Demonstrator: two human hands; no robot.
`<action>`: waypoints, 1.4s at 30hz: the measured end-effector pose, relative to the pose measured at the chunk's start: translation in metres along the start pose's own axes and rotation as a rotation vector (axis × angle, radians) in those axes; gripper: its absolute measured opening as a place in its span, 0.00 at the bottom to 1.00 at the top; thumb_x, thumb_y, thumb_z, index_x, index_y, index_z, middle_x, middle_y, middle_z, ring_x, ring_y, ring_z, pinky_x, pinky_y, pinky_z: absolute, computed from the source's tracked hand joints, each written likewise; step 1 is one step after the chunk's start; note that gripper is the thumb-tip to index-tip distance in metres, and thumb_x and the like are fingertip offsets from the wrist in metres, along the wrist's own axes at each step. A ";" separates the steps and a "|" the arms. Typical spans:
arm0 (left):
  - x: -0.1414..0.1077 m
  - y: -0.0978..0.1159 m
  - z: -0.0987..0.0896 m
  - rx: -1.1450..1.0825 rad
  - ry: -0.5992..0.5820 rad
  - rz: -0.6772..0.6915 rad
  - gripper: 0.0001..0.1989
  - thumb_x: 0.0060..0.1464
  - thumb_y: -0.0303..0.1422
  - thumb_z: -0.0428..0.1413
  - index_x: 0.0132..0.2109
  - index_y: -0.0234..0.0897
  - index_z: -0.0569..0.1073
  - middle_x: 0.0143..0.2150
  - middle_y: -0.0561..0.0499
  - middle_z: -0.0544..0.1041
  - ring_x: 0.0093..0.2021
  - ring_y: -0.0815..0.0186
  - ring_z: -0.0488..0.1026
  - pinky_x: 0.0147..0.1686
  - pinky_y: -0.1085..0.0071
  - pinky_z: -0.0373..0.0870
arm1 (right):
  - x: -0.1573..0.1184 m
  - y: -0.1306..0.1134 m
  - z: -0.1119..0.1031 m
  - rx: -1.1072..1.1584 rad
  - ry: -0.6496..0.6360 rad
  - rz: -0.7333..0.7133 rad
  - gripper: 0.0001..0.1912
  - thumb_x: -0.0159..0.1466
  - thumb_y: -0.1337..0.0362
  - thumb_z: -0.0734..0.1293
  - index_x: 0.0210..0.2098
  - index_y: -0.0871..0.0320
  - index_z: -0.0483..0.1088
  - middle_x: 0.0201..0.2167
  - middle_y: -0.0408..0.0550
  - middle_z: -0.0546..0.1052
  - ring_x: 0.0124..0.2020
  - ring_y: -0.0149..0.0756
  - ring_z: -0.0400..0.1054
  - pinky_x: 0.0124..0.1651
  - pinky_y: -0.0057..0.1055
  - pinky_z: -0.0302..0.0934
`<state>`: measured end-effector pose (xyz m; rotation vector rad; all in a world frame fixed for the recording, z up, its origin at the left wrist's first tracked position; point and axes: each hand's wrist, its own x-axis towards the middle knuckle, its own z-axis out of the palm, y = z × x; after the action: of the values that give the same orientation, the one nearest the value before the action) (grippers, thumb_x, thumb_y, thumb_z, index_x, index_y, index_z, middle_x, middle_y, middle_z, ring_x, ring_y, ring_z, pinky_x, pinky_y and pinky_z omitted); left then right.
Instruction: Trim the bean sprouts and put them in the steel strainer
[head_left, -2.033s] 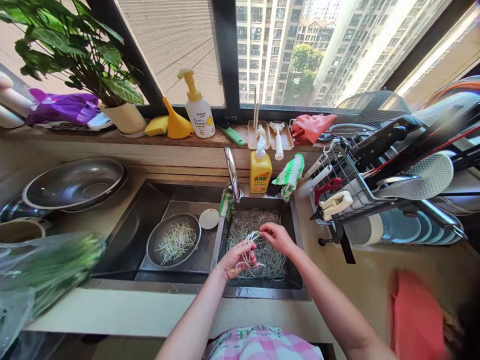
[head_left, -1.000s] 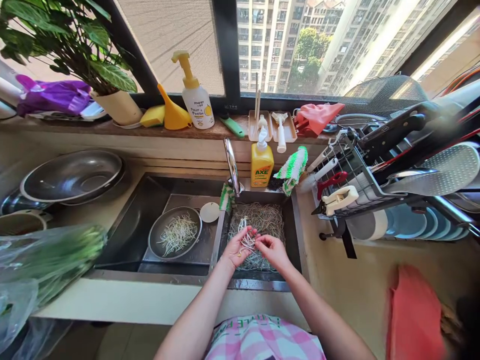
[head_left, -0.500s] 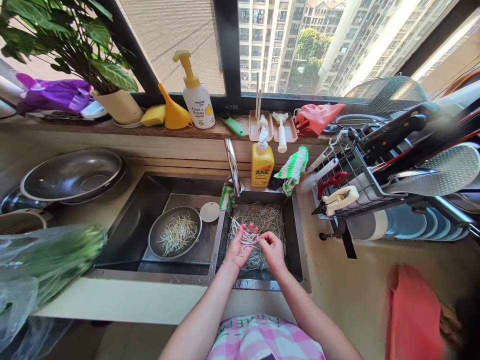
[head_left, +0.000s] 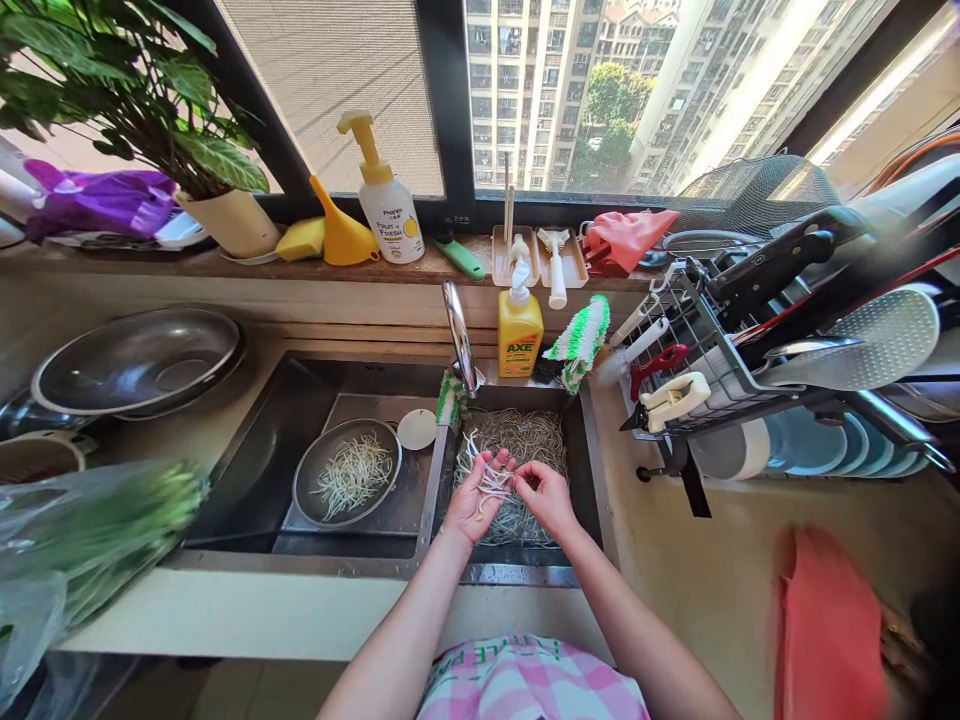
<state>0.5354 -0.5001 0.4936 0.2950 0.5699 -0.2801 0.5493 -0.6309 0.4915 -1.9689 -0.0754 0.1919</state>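
Sprouts (head_left: pixel 491 482) are cradled in the half-open left hand (head_left: pixel 477 500) and pinched by the right hand's (head_left: pixel 544 494) fingertips.

Cradles pale sprouts (head_left: pixel 491 482) in the open left hand (head_left: pixel 472 508), pinching at them with the right hand (head_left: pixel 547 497) above the right basin (head_left: pixel 592 470). Shows a pan (head_left: pixel 306 508) (more sprouts inside) in the left basin (head_left: pixel 259 450).

Bright daylight from the window (head_left: pixel 555 100); lower-left and right edges blurred.
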 end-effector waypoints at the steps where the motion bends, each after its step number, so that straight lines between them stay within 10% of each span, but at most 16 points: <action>1: 0.000 -0.001 0.000 0.011 -0.007 0.005 0.06 0.53 0.33 0.50 0.35 0.38 0.70 0.42 0.49 0.74 0.49 0.61 0.67 0.48 0.60 0.61 | 0.001 0.001 0.001 -0.034 0.013 0.007 0.06 0.51 0.64 0.61 0.23 0.58 0.68 0.20 0.43 0.69 0.21 0.29 0.59 0.24 0.24 0.52; 10: -0.001 0.004 0.007 -0.049 -0.007 0.016 0.06 0.53 0.34 0.49 0.34 0.38 0.69 0.42 0.51 0.74 0.50 0.60 0.66 0.48 0.55 0.60 | 0.004 -0.001 0.000 0.250 0.209 0.122 0.05 0.53 0.62 0.60 0.25 0.58 0.61 0.22 0.42 0.69 0.20 0.27 0.58 0.23 0.24 0.52; 14: 0.001 0.007 0.006 -0.058 -0.007 0.007 0.06 0.53 0.34 0.49 0.34 0.39 0.69 0.42 0.51 0.73 0.51 0.60 0.66 0.48 0.54 0.60 | 0.004 -0.001 -0.005 0.450 0.089 0.230 0.07 0.54 0.59 0.59 0.28 0.56 0.56 0.25 0.43 0.72 0.15 0.26 0.58 0.17 0.23 0.49; 27: 0.005 0.006 -0.002 0.110 0.064 -0.057 0.06 0.52 0.33 0.50 0.34 0.34 0.69 0.34 0.47 0.75 0.38 0.65 0.73 0.42 0.62 0.66 | 0.004 0.012 -0.011 0.244 0.182 0.186 0.07 0.58 0.60 0.54 0.32 0.56 0.57 0.20 0.39 0.66 0.15 0.27 0.58 0.18 0.23 0.53; 35: 0.005 0.013 -0.001 0.060 0.029 -0.031 0.06 0.52 0.33 0.50 0.34 0.34 0.68 0.37 0.46 0.75 0.43 0.62 0.71 0.43 0.61 0.66 | 0.003 0.051 -0.018 -0.083 -0.061 0.094 0.14 0.50 0.71 0.63 0.37 0.54 0.69 0.37 0.48 0.73 0.34 0.34 0.67 0.38 0.29 0.58; 42: 0.004 0.007 0.001 0.024 -0.031 -0.007 0.07 0.53 0.33 0.49 0.32 0.35 0.68 0.42 0.47 0.74 0.50 0.60 0.66 0.48 0.58 0.61 | -0.014 0.012 -0.001 0.168 -0.097 -0.010 0.10 0.57 0.61 0.60 0.34 0.58 0.69 0.28 0.46 0.73 0.26 0.31 0.64 0.30 0.27 0.59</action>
<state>0.5416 -0.4947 0.4938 0.3116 0.5379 -0.2981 0.5352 -0.6389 0.4824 -1.7913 -0.1284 0.2785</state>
